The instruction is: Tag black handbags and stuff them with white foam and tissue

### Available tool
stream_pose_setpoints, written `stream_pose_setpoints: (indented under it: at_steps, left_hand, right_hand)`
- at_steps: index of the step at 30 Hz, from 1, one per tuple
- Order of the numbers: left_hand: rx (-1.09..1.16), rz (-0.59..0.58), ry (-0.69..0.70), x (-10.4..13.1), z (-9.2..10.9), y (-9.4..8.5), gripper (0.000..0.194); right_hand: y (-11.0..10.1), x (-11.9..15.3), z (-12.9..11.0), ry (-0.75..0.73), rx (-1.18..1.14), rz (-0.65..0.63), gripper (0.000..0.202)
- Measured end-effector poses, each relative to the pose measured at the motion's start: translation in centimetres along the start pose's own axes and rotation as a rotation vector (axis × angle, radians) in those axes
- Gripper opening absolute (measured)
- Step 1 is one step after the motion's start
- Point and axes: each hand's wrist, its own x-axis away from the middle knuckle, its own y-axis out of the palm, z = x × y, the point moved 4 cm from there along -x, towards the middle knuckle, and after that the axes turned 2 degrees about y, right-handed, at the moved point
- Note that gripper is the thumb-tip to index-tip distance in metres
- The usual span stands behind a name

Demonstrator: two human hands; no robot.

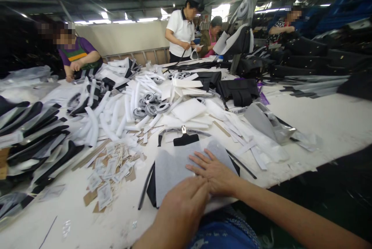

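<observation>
A black bag (pixel 151 189) lies at the table's near edge, mostly covered by a light grey sheet (pixel 174 167). Its flap with a metal clasp (pixel 186 139) sticks out beyond the sheet's far edge, and dark straps curve out on both sides. My right hand (pixel 213 172) rests on the sheet with its fingers spread. Close by, at the sheet's near edge, my left hand (pixel 186 198) is bent with its fingers together, beside the right wrist; what its fingertips hold, if anything, is hidden.
Tags with strings (pixel 109 175) lie left of the bag. White foam tubes (pixel 116 115), white pads (pixel 188 110) and coiled straps (pixel 149 103) are heaped beyond it. Black pieces (pixel 46 144) are stacked at left. Several people work across the table (pixel 319 125).
</observation>
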Motion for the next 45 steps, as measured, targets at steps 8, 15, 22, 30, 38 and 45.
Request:
stream_pose_setpoints:
  at_steps: [8, 15, 22, 30, 38, 45]
  left_hand:
    - [0.004, -0.218, -0.112, 1.9, -7.9, 3.7, 0.059]
    - [0.035, -0.240, -0.142, 2.2, -7.8, 3.6, 0.056]
    - [0.042, -0.259, -0.154, 2.6, -8.0, 4.1, 0.047]
    - [0.072, -0.262, -0.176, 2.8, -8.1, 4.2, 0.047]
    - [0.091, -0.225, -0.169, 2.7, -8.0, 4.0, 0.048]
    - [0.023, -0.174, -0.083, 3.3, -7.7, 4.1, 0.040]
  right_hand:
    - [-0.5, 1.1, 0.2, -0.044, -0.147, 0.227, 0.050]
    - [-1.0, 1.3, 0.1, -0.113, -0.253, 0.287, 0.026]
    - [-0.7, 0.9, -0.2, -0.092, -0.168, 0.186, 0.024]
    - [-0.6, 0.7, -0.2, -0.109, -0.149, 0.171, 0.020]
    - [-0.6, 0.9, -0.4, -0.135, -0.139, 0.194, 0.019]
    - [-0.4, 1.5, -0.3, -0.166, -0.122, 0.311, 0.034]
